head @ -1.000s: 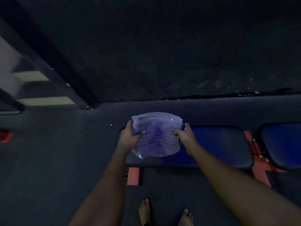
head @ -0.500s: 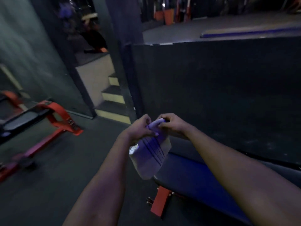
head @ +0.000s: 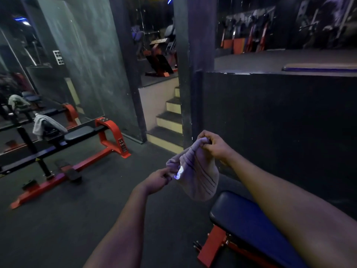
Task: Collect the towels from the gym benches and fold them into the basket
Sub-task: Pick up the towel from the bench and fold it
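- The lavender towel (head: 199,178) is held in the air between the two hands. It hangs above the near end of the blue padded desk (head: 249,227) and clear of it, as a loose pouch crossed by dark stripes.
- The bunched top edge is clenched in the right hand (head: 214,147), with the fingers (head: 207,141) curled over the cloth.
- The left hand (head: 157,180) is set lower and to the left. An edge of the towel beside a small white label (head: 178,172) is pinched between its thumb and fingertips.
- The towel is judged to be light, soft and limp, so no shape will be kept unless it is supported. It is neither fragile nor slippery.
- For folding, it is best taken by two neighbouring corners so that the edges can be matched. If it is gripped mid-cloth, only a wad will be made.
- A grey towel (head: 46,124) is draped over the red-framed desk (head: 108,140) at the left, well apart from the hands. It is judged to be not yet collected.
- A paler cloth (head: 16,99) is seen further back. Whether it is another towel or a reflection cannot be told.
- No basket is shown, so its place and contents cannot be told.
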Demonstrator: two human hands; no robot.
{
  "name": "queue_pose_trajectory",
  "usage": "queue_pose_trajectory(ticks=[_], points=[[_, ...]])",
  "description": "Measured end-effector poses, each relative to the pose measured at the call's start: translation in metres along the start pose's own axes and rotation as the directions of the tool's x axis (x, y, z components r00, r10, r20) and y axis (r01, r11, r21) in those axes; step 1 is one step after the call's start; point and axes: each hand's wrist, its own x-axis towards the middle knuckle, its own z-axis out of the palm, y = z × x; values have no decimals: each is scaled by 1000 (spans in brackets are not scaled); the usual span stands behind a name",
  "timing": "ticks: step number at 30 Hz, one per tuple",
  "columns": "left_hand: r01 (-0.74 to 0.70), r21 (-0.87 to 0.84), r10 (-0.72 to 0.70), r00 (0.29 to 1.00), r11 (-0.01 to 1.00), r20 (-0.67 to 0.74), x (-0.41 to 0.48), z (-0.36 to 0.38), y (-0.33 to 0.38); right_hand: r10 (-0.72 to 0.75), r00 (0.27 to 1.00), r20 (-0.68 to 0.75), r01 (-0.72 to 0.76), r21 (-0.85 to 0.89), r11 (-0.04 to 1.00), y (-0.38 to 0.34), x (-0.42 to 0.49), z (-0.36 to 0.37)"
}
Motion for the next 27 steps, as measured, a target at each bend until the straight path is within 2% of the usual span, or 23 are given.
queue_pose_trajectory(ticks=[3, 7, 8, 12, 15, 19, 21, 23, 27], points=[[-46, -9, 44, 987, 999, -157, -5, 7, 0, -22, 999, 40, 24, -36, 999, -15, -11, -1], [-141, -25, 120, 913, 990, -390, -7, 4, 12, -32, 997, 63, 34, -39, 999, -21, -21, -10], [-144, -15, 127, 911, 989, -392, -6, 1, 15, -34, 997, 69, 36, -35, 999, -21, -22, -12], [-108, 53, 118, 968, 993, -220, 4, 1, 23, -51, 995, 88, 53, -22, 998, -24, -27, -24], [-139, 110, 162, 955, 984, -248, 12, 13, 32, -42, 994, 101, 45, -31, 999, -22, -30, -34], [-154, 132, 185, 946, 979, -267, 19, 32, 42, -12, 1000, 25, 13, -44, 999, -11, -32, -52], [-151, 57, 161, 942, 987, -294, 20, 36, 44, 12, 998, -69, -17, -82, 996, 1, -33, -63], [-162, -122, 109, 927, 979, -359, 21, 33, 47, 35, 980, -197, -65, -152, 986, 18, -34, -74], [-187, -405, 19, 923, 895, -384, 27, 20, 60, 137, 946, -294, -204, -211, 956, 50, -35, -74]])
